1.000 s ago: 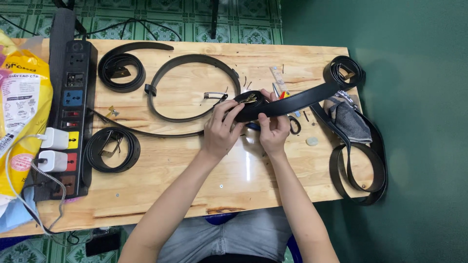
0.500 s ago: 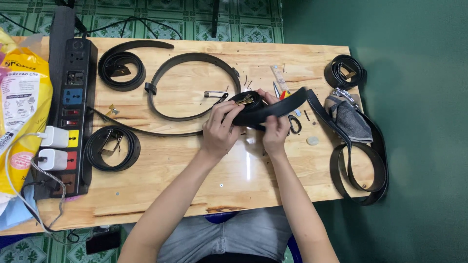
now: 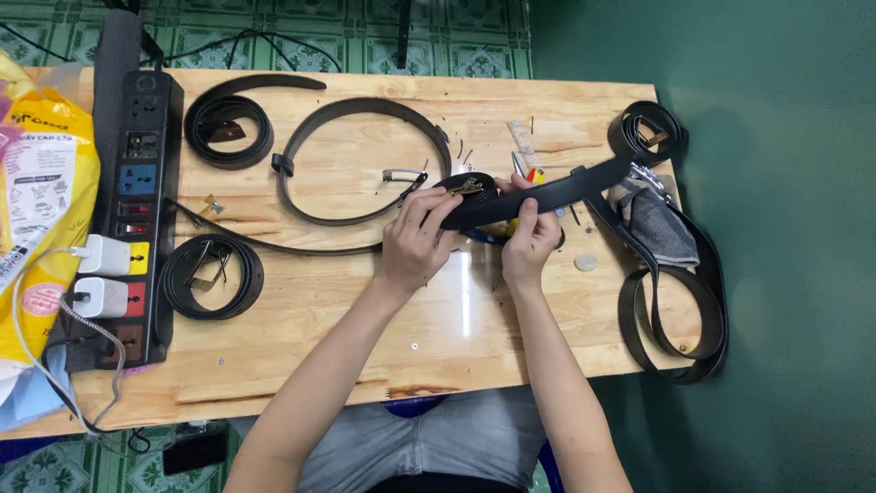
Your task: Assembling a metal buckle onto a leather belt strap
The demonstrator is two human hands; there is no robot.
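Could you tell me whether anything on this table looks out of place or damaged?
Nothing looks damaged. Only small dark bits lie scattered on the wooden table above the hands, which hold a black belt. The other belts lie coiled or looped.

The left hand (image 3: 415, 239) and right hand (image 3: 529, 239) cover the part of the black belt (image 3: 557, 192) between them, so the grip and the small brass piece at its end are too small to make out. The yellow bag (image 3: 41, 183) runs off the left edge. Small bits scattered on the wooden table (image 3: 365, 347) are too tiny to identify.
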